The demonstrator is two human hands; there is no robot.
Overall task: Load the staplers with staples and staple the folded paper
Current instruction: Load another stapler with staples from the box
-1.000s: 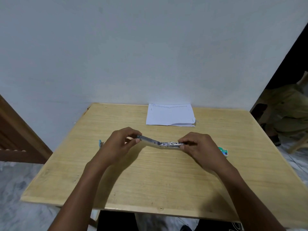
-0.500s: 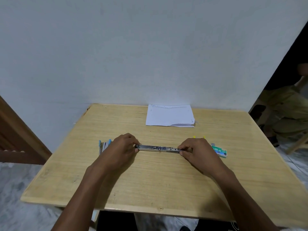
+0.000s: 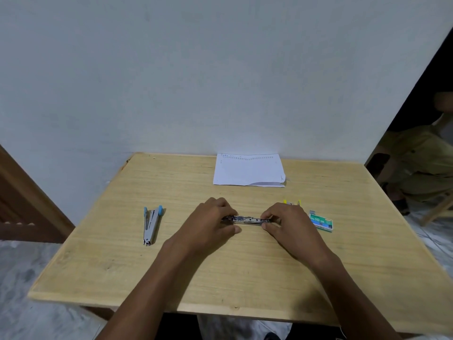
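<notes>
Left hand (image 3: 210, 220) pinches one end of the opened stapler (image 3: 247, 220); right hand (image 3: 282, 222) pinches the other end, fingertips (image 3: 266, 226) curled on its near edge. Both hands closed on the metal, which lies flat, or nearly so, on the table (image 3: 245, 271).

Landmark: opened stapler. Long axis runs left–right across the person's front, its channel facing up between the two hands.

Staple box (image 3: 321, 222): green, just right of the stapler, beyond the right hand. A yellow-tipped item (image 3: 291, 202) lies just behind that hand, mostly hidden; probably another stapler, cannot confirm.

Blue-tipped stapler (image 3: 150, 223): well left of the opened stapler, long axis running near–far, arms splayed at the far end.

Folded paper (image 3: 248, 170): straight behind the opened stapler, against the wall, well apart.

Judgement: loading step under way; whether staples already sit in the channel is too small to tell. Box lies on the right hand's side, so that hand is nearer for fetching staples while the left steadies the stapler.
</notes>
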